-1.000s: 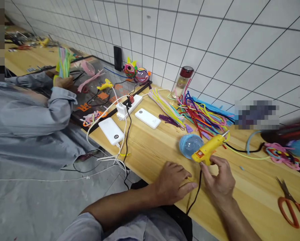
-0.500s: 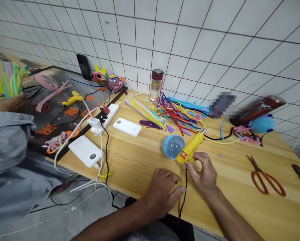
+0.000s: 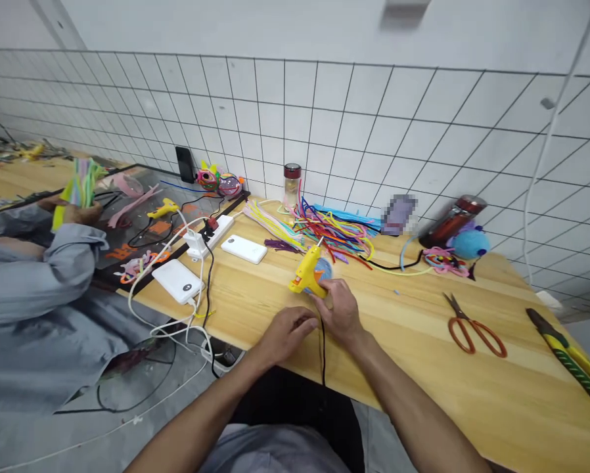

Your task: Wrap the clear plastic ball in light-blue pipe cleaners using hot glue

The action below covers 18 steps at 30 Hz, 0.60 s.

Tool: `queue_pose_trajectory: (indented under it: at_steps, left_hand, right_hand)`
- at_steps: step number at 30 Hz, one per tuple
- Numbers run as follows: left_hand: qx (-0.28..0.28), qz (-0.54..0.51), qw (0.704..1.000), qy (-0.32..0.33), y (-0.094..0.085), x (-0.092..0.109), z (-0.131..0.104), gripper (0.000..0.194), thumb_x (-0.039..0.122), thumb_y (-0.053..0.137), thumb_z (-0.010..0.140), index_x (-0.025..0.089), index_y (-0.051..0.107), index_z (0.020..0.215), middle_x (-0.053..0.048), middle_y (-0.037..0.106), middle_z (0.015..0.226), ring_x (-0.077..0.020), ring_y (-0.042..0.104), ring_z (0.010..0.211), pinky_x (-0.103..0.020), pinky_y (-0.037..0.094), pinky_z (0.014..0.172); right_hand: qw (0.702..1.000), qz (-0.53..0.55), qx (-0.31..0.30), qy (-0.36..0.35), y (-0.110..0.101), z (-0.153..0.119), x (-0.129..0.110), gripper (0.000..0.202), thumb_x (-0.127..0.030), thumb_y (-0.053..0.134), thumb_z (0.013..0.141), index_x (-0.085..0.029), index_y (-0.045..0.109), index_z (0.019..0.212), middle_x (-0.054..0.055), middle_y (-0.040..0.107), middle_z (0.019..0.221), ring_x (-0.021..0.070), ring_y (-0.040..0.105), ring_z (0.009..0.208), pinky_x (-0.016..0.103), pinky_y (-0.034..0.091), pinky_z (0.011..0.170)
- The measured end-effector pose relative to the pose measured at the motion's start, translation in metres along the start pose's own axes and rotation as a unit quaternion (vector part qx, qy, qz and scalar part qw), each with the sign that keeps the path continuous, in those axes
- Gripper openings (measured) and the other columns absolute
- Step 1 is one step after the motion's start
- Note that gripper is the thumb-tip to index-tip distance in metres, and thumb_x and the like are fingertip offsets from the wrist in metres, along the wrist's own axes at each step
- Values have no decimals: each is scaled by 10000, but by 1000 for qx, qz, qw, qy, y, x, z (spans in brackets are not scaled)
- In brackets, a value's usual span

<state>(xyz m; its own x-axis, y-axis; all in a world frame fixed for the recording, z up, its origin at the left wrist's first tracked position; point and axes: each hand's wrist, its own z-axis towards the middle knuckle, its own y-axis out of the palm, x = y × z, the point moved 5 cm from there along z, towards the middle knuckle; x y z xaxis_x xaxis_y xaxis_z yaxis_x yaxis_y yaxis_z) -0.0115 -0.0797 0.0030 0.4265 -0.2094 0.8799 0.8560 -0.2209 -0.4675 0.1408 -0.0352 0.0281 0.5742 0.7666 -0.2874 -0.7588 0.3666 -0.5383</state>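
Yellow glue gun [image 3: 305, 270] is up over the tabletop [image 3: 398, 355], in the person's right hand [image 3: 341, 310], thumb and fingers closed on its grip, with the metal tip pointing up towards the wall. A black cord [image 3: 323, 348] hangs below it, down past the near edge. Just behind the gun sits a round, bluish see-through piece [image 3: 324, 268], partly hidden by it. The left hand [image 3: 286, 334] is near the front edge, holding nothing, its fingers loosely bent and the hand not closed.

Beyond them lies a tangle of coloured fuzzy stems [image 3: 337, 230], with a lidded bottle [image 3: 292, 187] standing behind its left end. Orange-handled scissors [image 3: 472, 326] lie open over to the right, and a yellow-and-green cutter [image 3: 568, 358] lies farther right. Two white power banks [image 3: 177, 281] and a power strip [image 3: 219, 233] are on the left, where a co-worker [image 3: 39, 263] grips a pastel bundle [image 3: 83, 185].
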Motion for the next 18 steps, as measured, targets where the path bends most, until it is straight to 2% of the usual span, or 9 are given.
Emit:
queue_pose_trajectory:
  at_steps: [5,12,18]
  left_hand:
    - [3,-5,1000,19,-1,5,0,385,477,581,998,158,797,1015,-65,812,932,-204,682,843,-296,505,793]
    - [28,-16,999,24,0,1,-1,403,488,612,988,145,790,1104,-72,820,970,-204,695,863,-305,516,831]
    - [48,-43,998,26,2,-1,-1,409,490,601,1009,145,773,1146,-81,814,1019,-214,713,912,-312,525,844]
  right_hand:
    - [1000,-1,-1,19,0,-3,8,164,-341,653,1064,-227,660,1181,109,765,1015,286,726,946,462,626,830]
    - [1000,-1,11,20,-2,-5,23,179,-364,654,1052,-219,656,1157,106,756,988,283,703,928,447,601,806]
    - [1000,-18,18,18,-3,-6,30,276,-476,614,1079,-210,662,1135,92,740,960,251,664,837,414,575,742]
